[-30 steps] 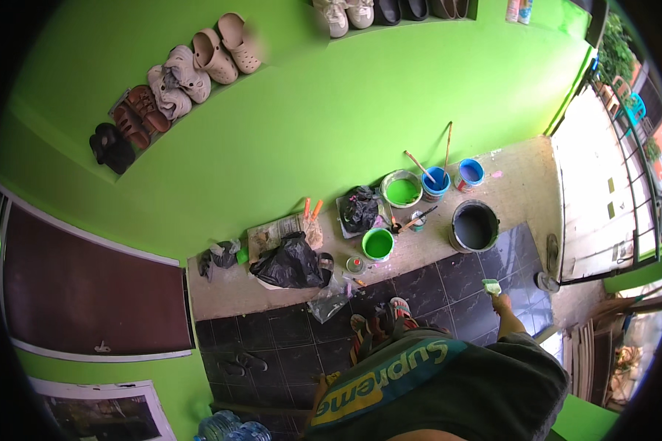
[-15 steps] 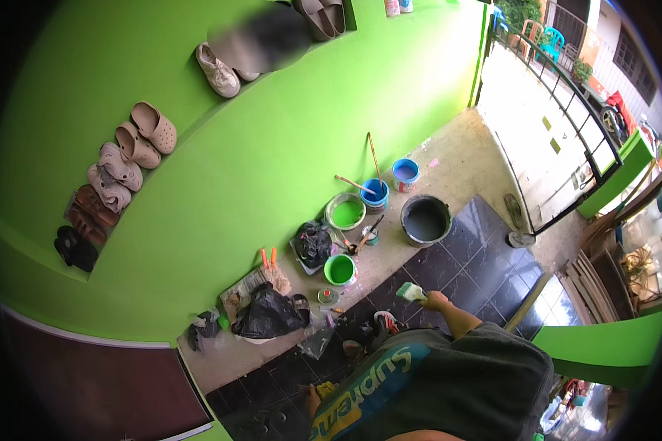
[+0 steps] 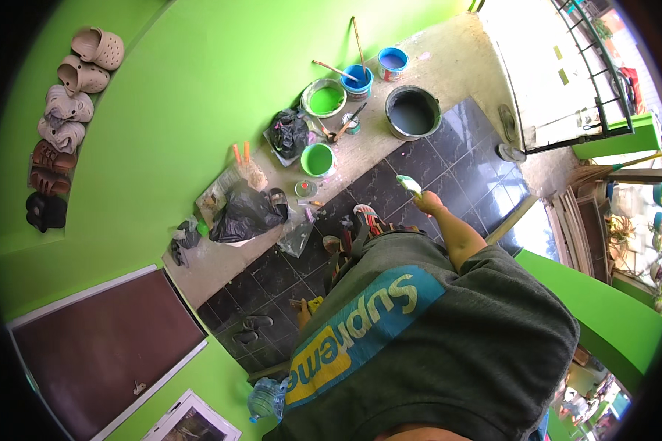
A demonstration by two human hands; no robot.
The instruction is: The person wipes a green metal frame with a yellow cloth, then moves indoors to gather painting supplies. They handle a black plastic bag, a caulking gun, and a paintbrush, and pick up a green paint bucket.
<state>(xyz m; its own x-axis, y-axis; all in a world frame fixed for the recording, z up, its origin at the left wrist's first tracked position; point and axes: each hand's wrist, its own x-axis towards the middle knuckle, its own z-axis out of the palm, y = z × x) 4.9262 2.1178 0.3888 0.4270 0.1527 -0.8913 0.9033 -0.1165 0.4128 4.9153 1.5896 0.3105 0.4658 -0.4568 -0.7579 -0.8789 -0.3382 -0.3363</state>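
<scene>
My right hand (image 3: pixel 430 203) is closed around the handle of a paintbrush (image 3: pixel 410 185) with pale green bristles, held above the dark tiles. Left of it, on the concrete strip, is a bucket of green paint (image 3: pixel 317 159). A wide basin of green paint (image 3: pixel 325 98) stands farther back. My left hand (image 3: pixel 303 314) is low beside my shirt, fingers curled by a yellow thing (image 3: pixel 315 304); the shirt hides part of it, and its kind cannot be made out.
Along the green wall stand a blue bucket with sticks (image 3: pixel 357 82), another paint bucket (image 3: pixel 393 63), a black bucket (image 3: pixel 413 112), a small can (image 3: pixel 351 123) and black plastic bags (image 3: pixel 239 213). Sandals (image 3: pixel 247 329) lie on the tiles. A metal gate (image 3: pixel 592 66) is at far right.
The view has swung, so the buckets sit higher and a door and water bottle show at lower left. The brush has turned more edge-on and shifted slightly away from the green paint bucket.
</scene>
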